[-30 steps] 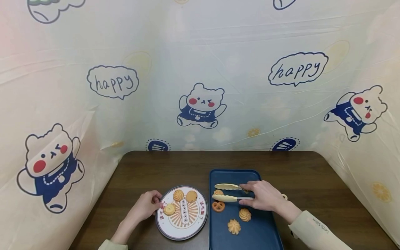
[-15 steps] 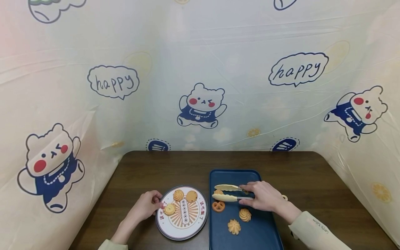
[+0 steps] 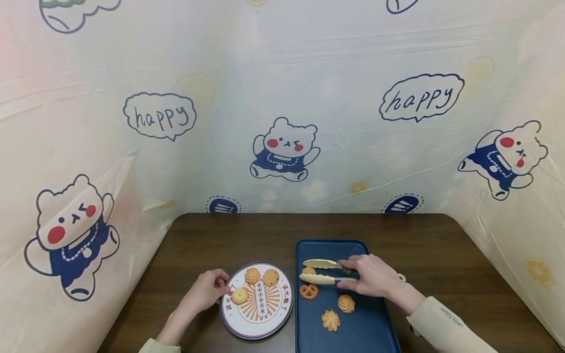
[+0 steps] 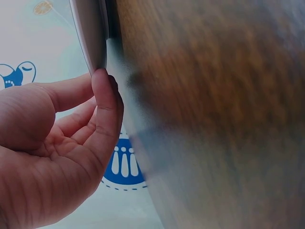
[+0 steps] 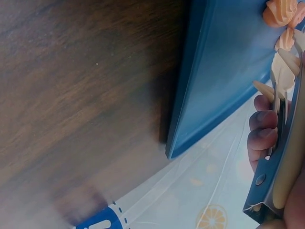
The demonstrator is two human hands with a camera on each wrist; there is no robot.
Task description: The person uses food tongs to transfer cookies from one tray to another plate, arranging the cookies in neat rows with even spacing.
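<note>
My left hand (image 3: 206, 290) pinches the left rim of a round white plate (image 3: 240, 321) with a printed sunburst; the left wrist view shows thumb and finger on its edge. A swirled cookie (image 3: 252, 276), a round cookie (image 3: 270, 278) and a yellowish cookie (image 3: 240, 295) lie on the plate. My right hand (image 3: 375, 277) holds cream-tipped metal tongs (image 3: 319, 280) above the blue tray (image 3: 353, 336). The tongs' arms are spread, with a partly covered cookie (image 3: 309, 271) between them. Just in front lies a pretzel (image 3: 308, 292).
Nearer on the tray lie another swirled cookie (image 3: 346, 304) and a star-shaped cookie (image 3: 330, 320). The tray stands right of the plate with a narrow gap. Both rest on a dark wooden table (image 3: 260, 235), with a printed curtain (image 3: 220, 162) behind and at the sides.
</note>
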